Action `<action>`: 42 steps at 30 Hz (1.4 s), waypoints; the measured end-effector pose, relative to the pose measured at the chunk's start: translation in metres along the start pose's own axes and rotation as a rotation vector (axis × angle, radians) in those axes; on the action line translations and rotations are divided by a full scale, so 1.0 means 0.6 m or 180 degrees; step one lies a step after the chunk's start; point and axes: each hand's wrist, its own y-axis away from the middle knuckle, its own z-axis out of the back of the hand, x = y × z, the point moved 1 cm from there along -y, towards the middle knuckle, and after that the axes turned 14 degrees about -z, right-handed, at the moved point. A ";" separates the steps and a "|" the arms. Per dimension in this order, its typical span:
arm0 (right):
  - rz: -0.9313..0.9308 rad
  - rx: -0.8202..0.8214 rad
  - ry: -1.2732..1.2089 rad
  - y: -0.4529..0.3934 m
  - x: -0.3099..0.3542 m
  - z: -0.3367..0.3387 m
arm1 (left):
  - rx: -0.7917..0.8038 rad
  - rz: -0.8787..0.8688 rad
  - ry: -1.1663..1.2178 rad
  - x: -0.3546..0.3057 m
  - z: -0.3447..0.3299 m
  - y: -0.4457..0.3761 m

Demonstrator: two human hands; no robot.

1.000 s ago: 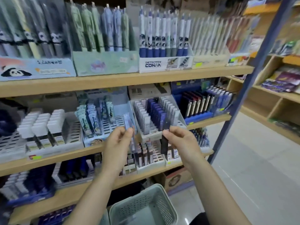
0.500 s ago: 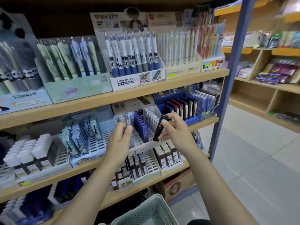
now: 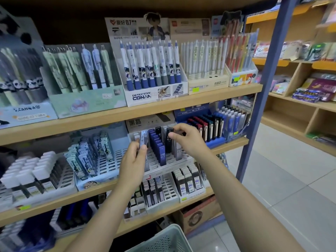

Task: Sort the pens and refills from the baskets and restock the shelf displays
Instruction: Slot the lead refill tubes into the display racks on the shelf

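My left hand (image 3: 133, 161) grips a clear refill case (image 3: 144, 137), held upright in front of the white slotted display rack (image 3: 171, 160) on the middle shelf. My right hand (image 3: 189, 139) pinches the top of a black refill case (image 3: 169, 139) that stands in the rack next to a row of dark blue HB 0.7 cases (image 3: 158, 147). A pale green mesh basket (image 3: 163, 240) shows at the bottom edge, below my arms.
Pen display boxes fill the top shelf, among them a Detective Conan box (image 3: 154, 79). More refill racks (image 3: 189, 182) sit on the lower shelf. A blue steel upright (image 3: 261, 91) bounds the shelving on the right, with tiled floor (image 3: 283, 175) beyond. A cardboard box (image 3: 198, 213) stands on the floor.
Both hands rose toward the middle-shelf rack. The black case went from tilted in the air to upright in the rack. The left hand's clear case moved up beside the blue cases.
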 end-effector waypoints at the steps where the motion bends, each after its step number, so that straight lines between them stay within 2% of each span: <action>1: -0.0020 0.0035 -0.0092 -0.006 0.000 -0.002 | -0.0012 0.0001 0.0031 0.001 -0.001 0.001; 6: -0.0009 0.0223 -0.0393 -0.036 0.003 -0.014 | -0.0044 -0.0045 0.0114 0.000 -0.002 0.003; 13: -0.0004 0.0211 -0.0214 -0.059 -0.001 -0.022 | -0.0088 -0.0025 0.0247 0.011 -0.001 0.005; 20: -0.0044 0.0259 -0.0403 -0.063 0.012 -0.012 | -0.0083 0.0024 0.0373 0.027 -0.005 0.003; 31: -0.0324 0.0256 0.0052 -0.113 0.020 -0.034 | -0.0050 0.0092 0.0402 0.014 -0.001 0.005; 42: -0.0168 0.0339 0.0216 -0.117 0.012 -0.032 | -0.0012 0.0238 0.0505 0.022 -0.001 0.005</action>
